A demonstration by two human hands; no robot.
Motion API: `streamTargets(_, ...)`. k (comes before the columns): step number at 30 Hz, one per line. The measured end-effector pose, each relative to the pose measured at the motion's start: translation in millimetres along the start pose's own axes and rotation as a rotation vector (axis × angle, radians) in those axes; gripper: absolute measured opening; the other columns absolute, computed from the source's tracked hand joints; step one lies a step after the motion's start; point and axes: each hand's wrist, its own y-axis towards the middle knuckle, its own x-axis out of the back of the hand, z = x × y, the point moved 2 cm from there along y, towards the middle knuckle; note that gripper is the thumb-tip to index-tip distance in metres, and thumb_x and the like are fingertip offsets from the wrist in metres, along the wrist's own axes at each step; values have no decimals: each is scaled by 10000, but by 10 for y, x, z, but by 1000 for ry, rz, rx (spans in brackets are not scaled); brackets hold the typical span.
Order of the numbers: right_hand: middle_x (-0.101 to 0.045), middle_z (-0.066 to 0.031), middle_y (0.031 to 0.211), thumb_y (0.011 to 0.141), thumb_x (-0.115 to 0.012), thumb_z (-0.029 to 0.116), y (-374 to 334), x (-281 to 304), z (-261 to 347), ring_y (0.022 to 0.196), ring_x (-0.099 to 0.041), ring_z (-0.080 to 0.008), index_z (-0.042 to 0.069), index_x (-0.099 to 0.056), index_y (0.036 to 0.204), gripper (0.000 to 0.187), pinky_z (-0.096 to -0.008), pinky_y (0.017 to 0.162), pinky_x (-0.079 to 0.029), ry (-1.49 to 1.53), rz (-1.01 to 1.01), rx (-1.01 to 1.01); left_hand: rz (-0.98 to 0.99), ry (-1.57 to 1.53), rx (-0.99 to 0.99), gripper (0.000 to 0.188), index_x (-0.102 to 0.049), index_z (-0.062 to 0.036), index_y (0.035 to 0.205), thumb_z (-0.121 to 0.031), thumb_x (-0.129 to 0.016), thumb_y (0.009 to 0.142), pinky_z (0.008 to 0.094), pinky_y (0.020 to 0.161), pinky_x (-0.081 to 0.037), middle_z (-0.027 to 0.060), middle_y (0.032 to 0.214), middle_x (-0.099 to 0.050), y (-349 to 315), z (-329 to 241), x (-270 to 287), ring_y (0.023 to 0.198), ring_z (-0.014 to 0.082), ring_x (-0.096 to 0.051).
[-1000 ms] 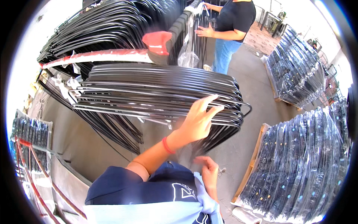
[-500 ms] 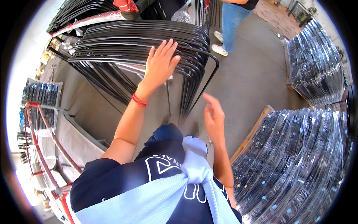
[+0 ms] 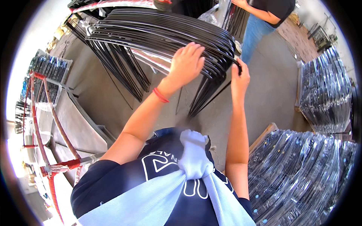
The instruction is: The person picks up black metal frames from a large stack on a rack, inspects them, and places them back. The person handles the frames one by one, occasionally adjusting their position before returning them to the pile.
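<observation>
A row of bent black metal tubes (image 3: 151,28) hangs side by side, their rounded corners at the right and their legs reaching down toward the floor. My left hand (image 3: 185,66), a red band on its wrist, lies over the near tubes left of those corners, its fingers outstretched. At the right end, my right hand (image 3: 240,81) has its thumb and fingers around the corner of the outermost bent black tube (image 3: 224,87). That tube's leg slants down and left beside the others.
A person in jeans (image 3: 253,37) stands beyond the tubes' right end. Plastic-wrapped stacks (image 3: 298,173) sit on pallets at near and far right. A red-and-white wrapped frame (image 3: 56,116) is at my left, by a grey panel (image 3: 81,124). Clear plastic film (image 3: 208,16) lies behind the tubes.
My right hand has moved up and forward from beside my body and closed on the outermost tube's corner. My left hand stays on the tubes. The view has shifted, and the person beyond shows more.
</observation>
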Motion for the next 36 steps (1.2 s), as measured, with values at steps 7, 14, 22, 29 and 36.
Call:
streamTargets(7, -607, -132, 1034, 836, -496, 37, -19, -87, -59, 957, -569, -226, -4, -582, 1074, 256, -310, 866, -415, -2, -64, -90, -22, 4, 30, 348, -541, -33, 1113, -215, -523, 817, 386, 921, -384, 100, 1137, -542, -93, -49, 49, 1134, 251, -473)
streamTargets(14, -528, -162, 1182, 813, -496, 17, -44, -200, 465, 1118, -478, -318, 30, -553, 1137, 329, -395, 945, -369, -202, 53, 216, -28, -7, 91, 337, -567, -31, 1084, -204, -546, 796, 392, 931, -380, 91, 1135, -552, -107, -25, 42, 1146, 241, -468)
streamTargets(22, -554, -146, 1140, 834, -516, 29, 156, -208, 410, 1074, -507, -301, 21, -568, 1108, 279, -384, 921, -386, -196, 169, 235, 42, -86, 185, 342, -556, -32, 1085, -161, -551, 769, 404, 931, -370, 95, 1162, -532, -188, -131, 311, 1167, 255, -452)
streamTargets(29, -560, -170, 1126, 857, -473, 19, -3, -183, 658, 1036, -536, -300, -19, -603, 1027, 218, -373, 904, -406, -26, 305, 305, 71, -84, 250, 355, -559, -43, 1098, -154, -557, 760, 413, 929, -379, 97, 1182, -533, -275, -147, 394, 1172, 254, -455)
streamTargets(36, -531, -184, 1185, 885, -450, 101, -276, -394, 793, 1113, -496, -340, -51, -516, 1158, 319, -414, 958, -358, 13, 573, 384, -31, -42, 217, 317, -595, -24, 1034, -187, -553, 765, 396, 922, -391, 95, 1135, -576, -195, -112, 217, 1131, 253, -497)
